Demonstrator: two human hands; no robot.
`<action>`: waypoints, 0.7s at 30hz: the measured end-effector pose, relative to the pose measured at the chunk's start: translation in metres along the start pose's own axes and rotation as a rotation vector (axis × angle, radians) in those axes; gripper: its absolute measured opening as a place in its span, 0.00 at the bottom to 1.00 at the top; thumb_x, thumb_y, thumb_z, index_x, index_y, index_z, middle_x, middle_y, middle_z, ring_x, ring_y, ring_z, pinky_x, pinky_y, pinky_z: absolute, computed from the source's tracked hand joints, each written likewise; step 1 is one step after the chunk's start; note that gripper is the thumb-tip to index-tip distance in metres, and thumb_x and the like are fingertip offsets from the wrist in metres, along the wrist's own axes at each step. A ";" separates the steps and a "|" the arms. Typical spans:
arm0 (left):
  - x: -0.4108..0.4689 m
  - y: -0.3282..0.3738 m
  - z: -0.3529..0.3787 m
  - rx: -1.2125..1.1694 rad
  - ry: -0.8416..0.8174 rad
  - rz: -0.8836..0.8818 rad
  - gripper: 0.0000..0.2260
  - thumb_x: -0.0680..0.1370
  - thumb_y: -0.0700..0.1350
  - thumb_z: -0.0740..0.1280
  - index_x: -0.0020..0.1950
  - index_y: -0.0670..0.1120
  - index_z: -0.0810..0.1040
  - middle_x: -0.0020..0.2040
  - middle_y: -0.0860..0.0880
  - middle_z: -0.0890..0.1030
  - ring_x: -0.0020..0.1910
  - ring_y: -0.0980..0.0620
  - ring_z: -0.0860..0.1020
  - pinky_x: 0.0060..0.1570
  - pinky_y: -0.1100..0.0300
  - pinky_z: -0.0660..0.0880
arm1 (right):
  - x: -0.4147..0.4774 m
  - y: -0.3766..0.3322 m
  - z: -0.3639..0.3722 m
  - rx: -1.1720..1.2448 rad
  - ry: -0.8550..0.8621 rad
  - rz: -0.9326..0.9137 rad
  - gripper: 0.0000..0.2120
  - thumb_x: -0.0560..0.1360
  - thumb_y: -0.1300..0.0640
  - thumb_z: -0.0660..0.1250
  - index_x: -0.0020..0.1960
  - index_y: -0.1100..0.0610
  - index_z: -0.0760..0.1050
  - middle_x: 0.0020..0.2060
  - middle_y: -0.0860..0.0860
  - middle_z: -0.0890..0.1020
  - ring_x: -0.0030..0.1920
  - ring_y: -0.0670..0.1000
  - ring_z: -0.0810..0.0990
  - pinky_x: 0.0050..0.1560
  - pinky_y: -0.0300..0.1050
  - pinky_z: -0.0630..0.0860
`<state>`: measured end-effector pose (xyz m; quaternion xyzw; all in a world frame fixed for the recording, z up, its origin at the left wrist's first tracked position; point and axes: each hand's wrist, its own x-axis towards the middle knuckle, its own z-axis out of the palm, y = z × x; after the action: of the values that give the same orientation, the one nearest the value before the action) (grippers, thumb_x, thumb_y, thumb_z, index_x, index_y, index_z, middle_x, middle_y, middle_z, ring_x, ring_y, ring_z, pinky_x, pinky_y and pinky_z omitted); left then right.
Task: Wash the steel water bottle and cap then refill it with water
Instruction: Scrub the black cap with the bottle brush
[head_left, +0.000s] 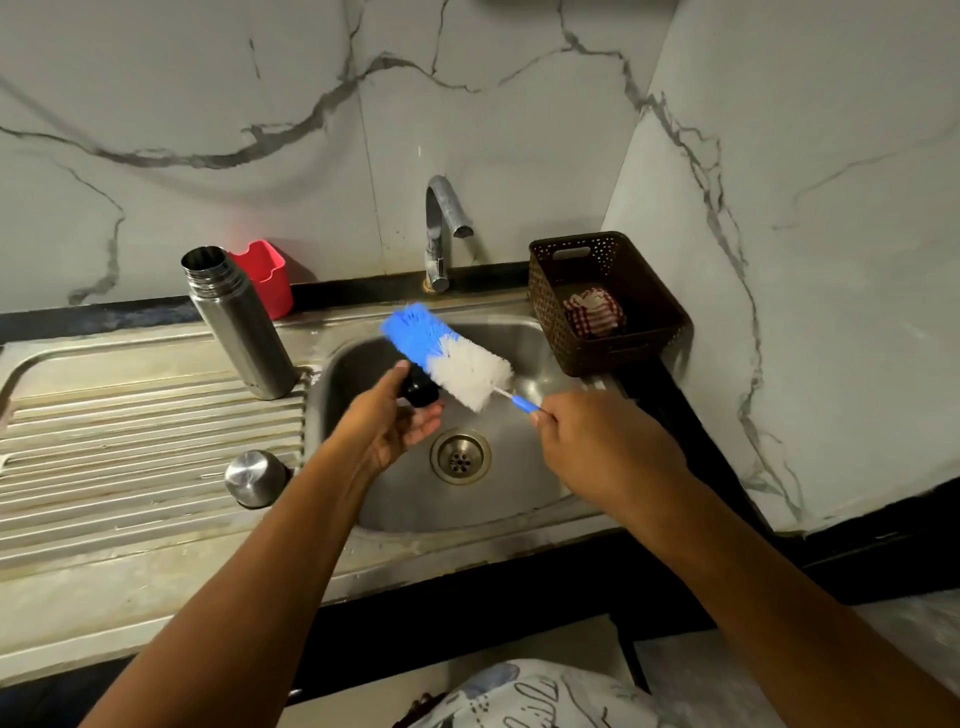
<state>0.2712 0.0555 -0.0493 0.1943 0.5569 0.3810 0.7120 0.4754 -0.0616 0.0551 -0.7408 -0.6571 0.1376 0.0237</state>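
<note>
Head view: cap-scrubbing step. Left hand (395, 426) holds black inner cap (418, 392) over sink (519, 499). Right hand (597, 441) grips brush (457, 358) by handle, bristles on cap. Steel bottle (239, 322) upright, open, far left on drainboard (130, 415). Next, probably: rinse under tap (441, 228), no water running.

The brush handle (524, 402) ends hidden inside the right hand (608, 447); bristles (452, 358) partly cover the cap (418, 391).

Your left grip (387, 421) holds black cap (420, 391) over sink (519, 332); right grip (597, 441) holds brush (452, 358), bristles at cap; bottle (239, 322) stands open, left.
</note>
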 end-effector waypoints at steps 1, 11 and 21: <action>0.003 0.004 -0.008 -0.041 0.030 -0.001 0.18 0.84 0.57 0.65 0.61 0.42 0.78 0.45 0.40 0.86 0.39 0.49 0.84 0.32 0.56 0.84 | -0.008 0.003 -0.001 0.005 -0.016 -0.004 0.14 0.85 0.45 0.55 0.46 0.50 0.74 0.40 0.48 0.79 0.38 0.50 0.77 0.33 0.45 0.66; -0.016 0.011 0.023 0.136 -0.191 0.076 0.18 0.83 0.54 0.68 0.65 0.43 0.78 0.48 0.38 0.87 0.38 0.49 0.87 0.37 0.56 0.85 | 0.024 0.023 0.016 0.141 -0.017 0.108 0.15 0.84 0.49 0.57 0.41 0.52 0.71 0.35 0.48 0.74 0.40 0.55 0.76 0.32 0.45 0.62; 0.004 0.007 -0.019 -0.116 0.015 -0.036 0.21 0.85 0.50 0.65 0.74 0.39 0.72 0.47 0.39 0.82 0.30 0.49 0.84 0.29 0.56 0.82 | -0.033 0.038 -0.021 0.262 0.040 -0.076 0.11 0.85 0.48 0.59 0.59 0.48 0.79 0.34 0.49 0.79 0.33 0.49 0.78 0.34 0.47 0.74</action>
<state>0.2513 0.0602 -0.0535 0.1397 0.5426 0.4010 0.7247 0.5137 -0.0964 0.0728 -0.7086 -0.6604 0.2062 0.1384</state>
